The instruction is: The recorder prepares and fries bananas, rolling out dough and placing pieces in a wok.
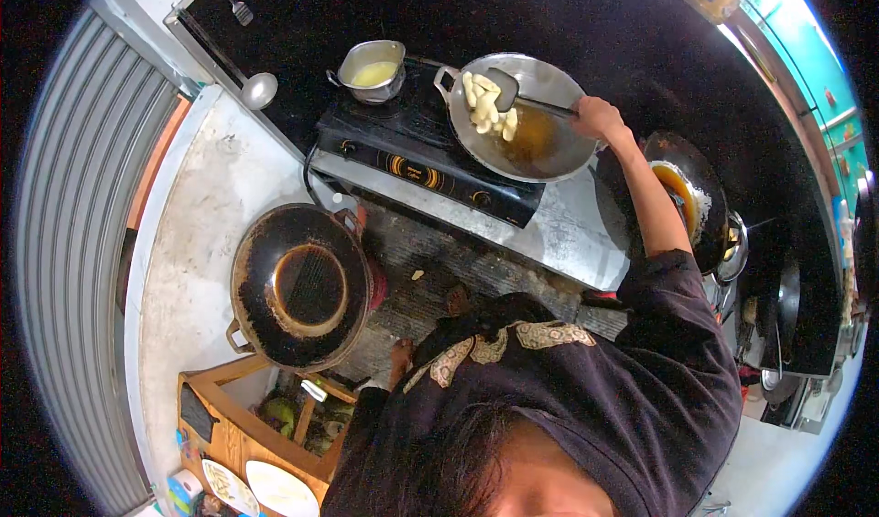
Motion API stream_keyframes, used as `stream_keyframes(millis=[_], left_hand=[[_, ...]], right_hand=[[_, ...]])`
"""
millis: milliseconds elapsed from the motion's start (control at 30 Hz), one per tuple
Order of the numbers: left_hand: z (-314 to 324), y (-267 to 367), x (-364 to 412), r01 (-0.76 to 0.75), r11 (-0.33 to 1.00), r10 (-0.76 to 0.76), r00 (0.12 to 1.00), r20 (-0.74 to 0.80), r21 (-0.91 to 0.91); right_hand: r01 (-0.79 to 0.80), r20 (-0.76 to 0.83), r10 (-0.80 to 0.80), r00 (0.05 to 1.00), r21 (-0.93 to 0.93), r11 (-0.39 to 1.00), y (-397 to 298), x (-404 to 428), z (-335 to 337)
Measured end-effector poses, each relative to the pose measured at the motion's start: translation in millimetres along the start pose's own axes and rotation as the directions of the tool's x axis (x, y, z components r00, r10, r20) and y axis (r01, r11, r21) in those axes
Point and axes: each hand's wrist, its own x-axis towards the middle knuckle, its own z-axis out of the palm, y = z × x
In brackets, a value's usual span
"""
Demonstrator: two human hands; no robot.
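My right hand (596, 117) grips the handle of a dark spatula (507, 90) over a silver wok (549, 77). The spatula's blade is beside a clump of pale, elongated food pieces (485, 102) on the wok's left inner wall. Brownish oil (532, 136) pools in the bottom. Under the wok is a black two-knob gas stove (429, 173). A metal pot (374, 93) holding pale yellow liquid (373, 72) stands at the stove's left back. My left hand is out of view.
A large blackened wok (257, 276) with dark liquid stands at the lower left. Another dark wok (711, 173) with amber liquid is right of my forearm. A ladle (259, 91) hangs at the upper left. White plates (281, 489) rest on a wooden cabinet (233, 441).
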Motion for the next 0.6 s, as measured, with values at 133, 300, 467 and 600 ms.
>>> stream_keyframes(millis=[133, 300, 467, 600], left_hand=[[10, -17, -6, 0.205, 0.905, -0.28, 0.947, -0.159, -0.373], [7, -10, -4, -0.37, 0.924, 0.34, 0.912, -0.23, -0.102], [8, -11, 2, -0.052, 0.861, -0.016, 0.992, -0.129, -0.507], [11, -9, 2, 0.091, 0.88, -0.116, 0.993, -0.025, -0.467]], right_hand=[[0.031, 0.02, -0.031, 0.999, -0.05, 0.998, -20, -8, -10], [-0.009, -0.065, -0.004, 0.998, -0.192, 0.981, -26, -16, 11], [-0.001, -0.173, -0.067, 0.983, -0.367, 0.93, 1, -13, 21], [-0.074, -0.232, 0.001, 0.973, -0.306, 0.949, 14, -24, -1]])
